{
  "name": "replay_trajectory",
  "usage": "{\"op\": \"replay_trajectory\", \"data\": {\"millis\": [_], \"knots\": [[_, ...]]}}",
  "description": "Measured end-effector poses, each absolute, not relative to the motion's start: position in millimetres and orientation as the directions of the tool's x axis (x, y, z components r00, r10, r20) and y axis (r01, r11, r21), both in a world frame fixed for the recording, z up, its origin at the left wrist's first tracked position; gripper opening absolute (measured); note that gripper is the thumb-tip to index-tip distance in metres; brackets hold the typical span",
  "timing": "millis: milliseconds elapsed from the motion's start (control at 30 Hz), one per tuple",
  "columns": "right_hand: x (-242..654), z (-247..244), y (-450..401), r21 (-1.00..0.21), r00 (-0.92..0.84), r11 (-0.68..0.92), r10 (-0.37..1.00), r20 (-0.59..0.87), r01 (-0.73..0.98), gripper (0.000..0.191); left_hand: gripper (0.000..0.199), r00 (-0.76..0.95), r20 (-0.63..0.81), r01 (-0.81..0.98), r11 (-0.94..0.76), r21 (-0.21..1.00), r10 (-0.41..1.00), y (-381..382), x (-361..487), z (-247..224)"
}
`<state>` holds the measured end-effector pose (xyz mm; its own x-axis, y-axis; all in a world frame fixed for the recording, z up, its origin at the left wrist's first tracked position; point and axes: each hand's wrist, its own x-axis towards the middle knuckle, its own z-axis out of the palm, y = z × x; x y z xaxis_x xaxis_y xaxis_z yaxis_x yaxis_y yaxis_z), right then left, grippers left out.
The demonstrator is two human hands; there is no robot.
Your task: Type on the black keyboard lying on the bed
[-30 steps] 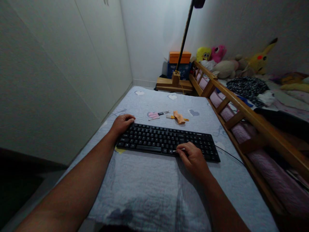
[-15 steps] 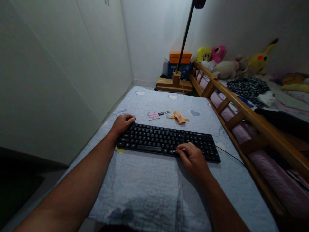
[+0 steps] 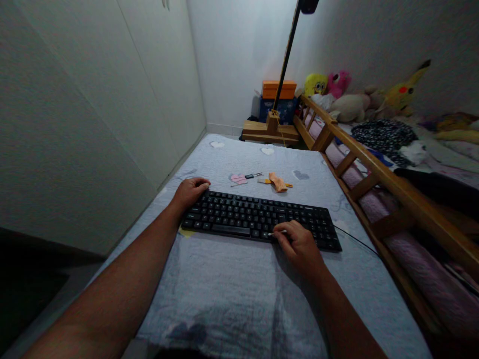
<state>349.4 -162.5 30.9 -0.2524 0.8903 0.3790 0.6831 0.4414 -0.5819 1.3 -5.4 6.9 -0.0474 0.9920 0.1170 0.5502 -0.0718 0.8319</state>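
A black keyboard [image 3: 235,214] lies across the quilted bed cover. My left hand [image 3: 190,192] is closed around its far left corner, with the thumb along the back edge; some of the fingers are hidden. Between thumb and fingers, my right hand [image 3: 296,242] pinches a thin white cotton swab [image 3: 272,234]. The swab's tip touches the keys at the near edge, right of the space bar. Behind the keyboard are tweezers with a dark grip [image 3: 250,176], a second thin white swab [image 3: 239,184], an orange cloth [image 3: 277,182] and a yellow-handled brush [image 3: 264,181] partly under the cloth.
A black cable [image 3: 357,239] runs from the keyboard's right end toward the wooden bed rail [image 3: 359,149]. Pale cabinet doors [image 3: 123,99] flank the left side. Beyond the bed cover [image 3: 232,284] stands a pole on a wooden base [image 3: 269,130]. Plush toys [image 3: 352,107] lie beyond the rail.
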Motion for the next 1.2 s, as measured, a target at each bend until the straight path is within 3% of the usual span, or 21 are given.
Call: {"op": "replay_trajectory", "data": {"millis": [1200], "knots": [[349.9,26.8,-158.1,-0.592,-0.255,0.449,0.887,0.384,0.669,0.017,0.035,-0.037,0.123,0.552,-0.083,0.83,0.992,-3.1,-1.9,2.9]]}}
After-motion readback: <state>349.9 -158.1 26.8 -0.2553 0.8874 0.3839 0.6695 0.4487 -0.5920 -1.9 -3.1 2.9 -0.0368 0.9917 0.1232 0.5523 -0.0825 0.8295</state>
